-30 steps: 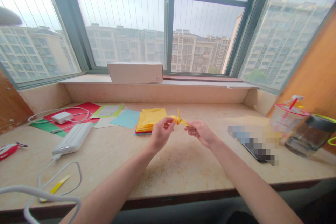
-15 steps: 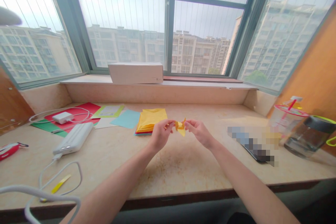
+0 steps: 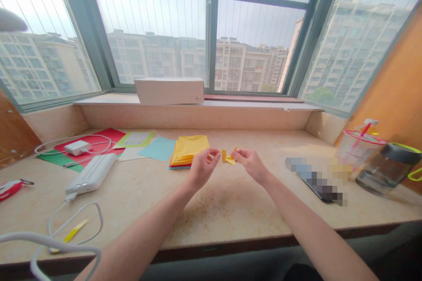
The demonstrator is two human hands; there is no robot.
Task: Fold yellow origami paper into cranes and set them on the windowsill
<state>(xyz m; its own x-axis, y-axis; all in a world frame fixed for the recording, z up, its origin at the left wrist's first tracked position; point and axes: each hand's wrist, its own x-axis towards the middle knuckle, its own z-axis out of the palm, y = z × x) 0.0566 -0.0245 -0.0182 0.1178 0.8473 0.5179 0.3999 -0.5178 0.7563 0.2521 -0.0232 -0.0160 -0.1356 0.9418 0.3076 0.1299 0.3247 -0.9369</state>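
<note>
A small folded piece of yellow paper (image 3: 227, 157) is held up between my two hands over the tabletop. My left hand (image 3: 203, 166) pinches its left end with thumb and fingers. On the other side, my right hand (image 3: 251, 164) grips the right end, where a thin point sticks up. The paper shows several creases and angled flaps; its exact shape is too small to make out. Just behind my left hand lies a stack of yellow paper (image 3: 190, 147), with red and blue sheets showing at its bottom edge.
Left on the stone tabletop (image 3: 231, 224) are coloured sheets (image 3: 160, 148), a white power bank (image 3: 91, 173) with cables, a yellow cutter (image 3: 76, 231) and a red object (image 3: 11, 189). A phone (image 3: 318, 184), partly pixelated, a lidded cup (image 3: 359, 149) and a dark bottle (image 3: 387, 169) stand right.
The folded paper has turned between my fingers: its lower yellow flap, which hung down in the middle, now lies nearer my right hand. Both hands keep their pinch and almost the same place.
</note>
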